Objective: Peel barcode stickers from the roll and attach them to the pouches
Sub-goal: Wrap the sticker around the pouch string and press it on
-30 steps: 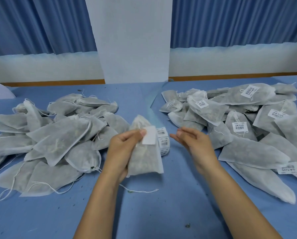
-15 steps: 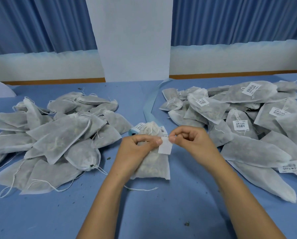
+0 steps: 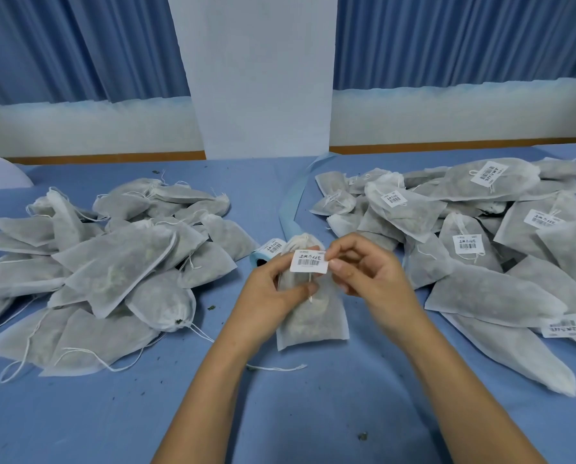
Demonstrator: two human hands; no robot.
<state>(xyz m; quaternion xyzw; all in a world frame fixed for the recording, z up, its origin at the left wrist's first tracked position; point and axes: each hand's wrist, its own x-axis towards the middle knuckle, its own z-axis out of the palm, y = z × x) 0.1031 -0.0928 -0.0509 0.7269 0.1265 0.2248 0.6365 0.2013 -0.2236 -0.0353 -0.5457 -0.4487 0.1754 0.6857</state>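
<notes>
The right hand [image 3: 370, 276] pinches a barcode sticker [image 3: 309, 261] by its right edge between thumb and forefinger, printed face up, in front of the upper part of a drawstring pouch [image 3: 310, 316] - whether it is already stuck down cannot be told. The left hand [image 3: 269, 296] grips that pouch from the left, thumb curled across its front. The pouch's lower end rests on the blue table cover [image 3: 313, 413], its string trailing toward the person.

Just behind the hands lies the sticker roll [image 3: 268, 252], with a blue backing strip [image 3: 290, 202] running away from it. 2 piles flank it - plain pouches [image 3: 112, 262] to the left, labelled pouches [image 3: 463, 229] to the right.
</notes>
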